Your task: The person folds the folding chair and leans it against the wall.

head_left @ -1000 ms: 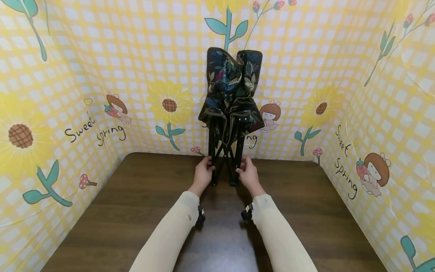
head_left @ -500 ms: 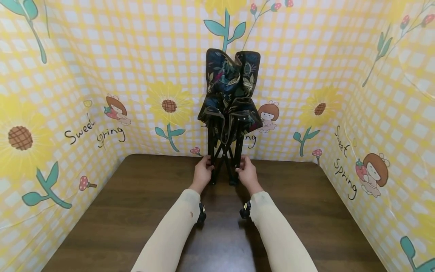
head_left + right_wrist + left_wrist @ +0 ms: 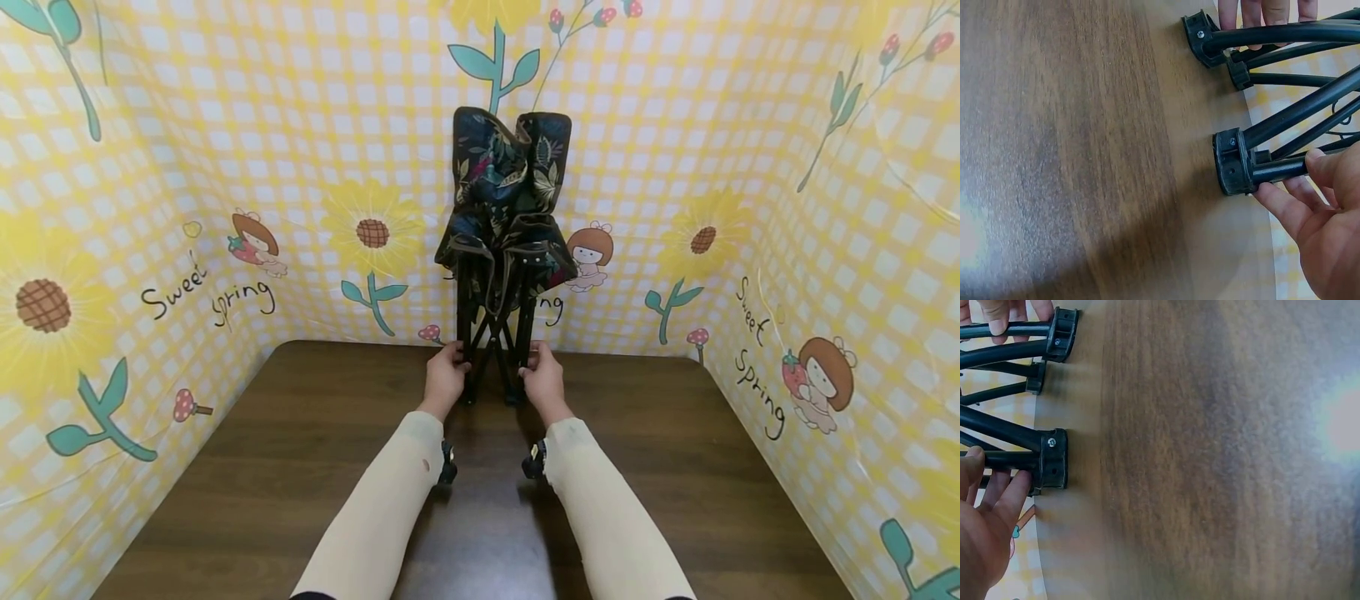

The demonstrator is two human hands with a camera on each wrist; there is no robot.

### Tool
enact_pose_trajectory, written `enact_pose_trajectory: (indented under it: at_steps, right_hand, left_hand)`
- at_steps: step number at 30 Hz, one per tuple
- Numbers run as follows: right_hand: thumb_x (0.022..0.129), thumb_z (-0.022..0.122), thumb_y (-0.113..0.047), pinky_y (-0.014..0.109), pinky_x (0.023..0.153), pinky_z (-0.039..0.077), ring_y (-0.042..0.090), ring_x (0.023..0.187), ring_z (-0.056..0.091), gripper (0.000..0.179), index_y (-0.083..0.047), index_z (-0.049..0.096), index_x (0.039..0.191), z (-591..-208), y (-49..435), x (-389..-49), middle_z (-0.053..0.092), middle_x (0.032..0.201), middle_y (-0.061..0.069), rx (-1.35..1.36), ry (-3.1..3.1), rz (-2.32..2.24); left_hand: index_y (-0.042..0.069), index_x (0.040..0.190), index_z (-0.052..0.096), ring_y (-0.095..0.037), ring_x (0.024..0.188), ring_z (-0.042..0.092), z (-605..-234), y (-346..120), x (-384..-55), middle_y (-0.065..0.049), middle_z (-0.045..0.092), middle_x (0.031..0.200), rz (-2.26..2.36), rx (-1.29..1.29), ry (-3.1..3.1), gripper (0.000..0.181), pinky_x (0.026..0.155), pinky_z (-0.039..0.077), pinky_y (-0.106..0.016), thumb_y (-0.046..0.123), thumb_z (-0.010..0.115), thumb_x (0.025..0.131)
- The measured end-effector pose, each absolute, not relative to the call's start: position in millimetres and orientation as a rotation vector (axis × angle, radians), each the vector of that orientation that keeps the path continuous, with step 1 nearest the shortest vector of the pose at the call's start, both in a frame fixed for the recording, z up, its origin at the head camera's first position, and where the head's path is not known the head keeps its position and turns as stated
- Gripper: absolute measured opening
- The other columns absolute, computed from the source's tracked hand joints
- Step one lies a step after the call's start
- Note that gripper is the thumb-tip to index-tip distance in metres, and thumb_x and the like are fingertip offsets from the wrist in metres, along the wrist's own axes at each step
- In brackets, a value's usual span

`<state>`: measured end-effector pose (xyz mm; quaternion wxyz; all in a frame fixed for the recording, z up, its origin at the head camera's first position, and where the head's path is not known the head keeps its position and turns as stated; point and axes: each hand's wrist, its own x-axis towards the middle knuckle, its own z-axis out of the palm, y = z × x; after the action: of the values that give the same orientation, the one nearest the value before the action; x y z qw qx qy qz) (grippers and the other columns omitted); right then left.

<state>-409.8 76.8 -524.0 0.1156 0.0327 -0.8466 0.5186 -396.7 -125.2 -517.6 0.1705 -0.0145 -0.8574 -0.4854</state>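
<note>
Standing at the far edge of the dark wooden table (image 3: 300,467), at twelve o'clock from the person, is a folded camping stool (image 3: 504,242) with black metal legs and a dark floral fabric seat bunched at its top. The left hand (image 3: 445,379) grips the stool's lower leg at nine o'clock of the frame, fingers and thumb curled round the tube. The right hand (image 3: 543,379) grips the matching leg at three o'clock in the same way. In the wrist views the black plastic feet (image 3: 1233,162) rest flat on the tabletop, with the fingers (image 3: 1013,497) wrapped just above them. Behind the stool rises a yellow checked backdrop (image 3: 225,150) printed with sunflowers and the words "Sweet Spring". Both forearms wear cream sleeves (image 3: 375,517).
</note>
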Motion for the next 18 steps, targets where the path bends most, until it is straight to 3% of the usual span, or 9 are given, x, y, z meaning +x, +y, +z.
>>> enact_pose_trajectory:
  at_steps: [7, 13, 18]
  right_hand:
    - [0.097, 0.067, -0.001, 0.044, 0.082, 0.054, 0.030, 0.099, 0.066, 0.039, -0.014, 0.058, 0.132, -519.1, 78.4, -410.2, 0.071, 0.105, 0.012, 0.059, -2.480, 1.540]
    - [0.096, 0.069, -0.002, 0.045, 0.083, 0.053, 0.030, 0.098, 0.065, 0.038, -0.012, 0.059, 0.131, -519.4, 82.3, -410.2, 0.070, 0.104, 0.013, 0.034, -2.480, 1.521]
    - [0.097, 0.069, -0.004, 0.046, 0.089, 0.054, 0.031, 0.106, 0.064, 0.041, -0.007, 0.057, 0.136, -520.0, 81.4, -409.2, 0.068, 0.113, 0.016, 0.071, -2.516, 1.512]
  left_hand:
    - [0.004, 0.138, 0.062, -0.036, 0.118, 0.064, -515.6, -123.0, -399.7, -0.022, 0.070, 0.121, -1.413, 0.007, -2.453, 0.041, 0.096, 0.056, -0.048, 0.001, 0.066, 0.098]
    - [0.003, 0.136, 0.062, -0.035, 0.111, 0.068, -517.1, -121.4, -398.0, -0.021, 0.072, 0.117, -1.384, -0.032, -2.445, 0.040, 0.092, 0.057, -0.048, 0.002, 0.068, 0.097]
    - [0.002, 0.135, 0.061, -0.036, 0.107, 0.070, -518.1, -128.6, -393.5, -0.023, 0.071, 0.118, -1.427, -0.063, -2.418, 0.040, 0.090, 0.058, -0.049, 0.003, 0.069, 0.096]
